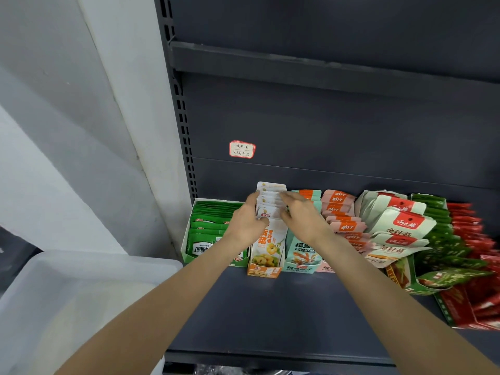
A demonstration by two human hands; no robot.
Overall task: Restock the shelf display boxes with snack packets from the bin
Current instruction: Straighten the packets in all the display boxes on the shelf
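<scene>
Both hands up at the shelf, working the same row. Left hand (244, 223) pressed against the left flank of the white-and-yellow snack packets (270, 204), fingers (250, 201) curled loosely round the edge of the stack. Right hand (300, 217) on the opposite flank, fingers (286, 197) spread fairly wide and laid along the packet tops. Stack squeezed between the two sets of fingers, standing upright in the narrow orange cardboard display box (263, 270), front packet showing below the left thumb.

Looks like a tidying, squaring-up step rather than a fresh drop-in. Orange box appears full from front to back.

Just left of the left fingers: green cardboard display box (189, 253), packed with green packets lying back in a neat file. Just right of the right fingers: teal display box (300, 262) with teal-and-orange packets, seemingly well stocked. Further right of the right fingers: pink-and-orange packets (341, 212), pale mint packets with red labels (400, 226), then dark green and red packets (470, 239) leaning and spilling loosely, clearly less orderly.

Translucent white plastic bin (89, 288) well below and left of the left fingers; contents impossible to make out through the blur.

By the look of it, left end of the dark grey metal shelf (270, 315) largely done; right end probably next for straightening or topping up.
</scene>
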